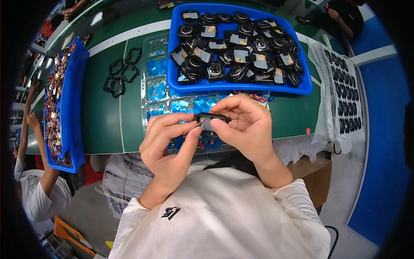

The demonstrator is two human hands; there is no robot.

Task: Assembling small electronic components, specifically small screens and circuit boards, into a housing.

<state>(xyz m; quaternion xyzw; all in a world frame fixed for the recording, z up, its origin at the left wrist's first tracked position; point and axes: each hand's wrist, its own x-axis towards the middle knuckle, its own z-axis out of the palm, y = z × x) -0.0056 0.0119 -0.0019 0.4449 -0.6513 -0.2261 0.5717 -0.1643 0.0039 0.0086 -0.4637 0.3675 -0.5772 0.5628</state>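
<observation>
Between my two hands, above the near part of the green table, is a black watch case point(211, 115), tilted with its rim up. My left hand point(168, 140) is closed, its fingertips at the case's left end. By that thumb a thin, slender piece point(196, 125) slants toward the case; whether it is a tool or part of the watch I cannot tell. My right hand point(248, 127) pinches the case's right end between thumb and fingers. Beneath my hands a clear compartment tray point(148, 93) holds blue film pieces, partly hidden by my fingers.
Beyond my hands a blue bin point(241, 89) is heaped with black watch cases. Several empty black frames point(122, 73) lie left of the tray. Another blue bin point(76, 99) holds small parts. Rows of black pieces point(347, 95) lie on white sheeting at right. Other people work nearby.
</observation>
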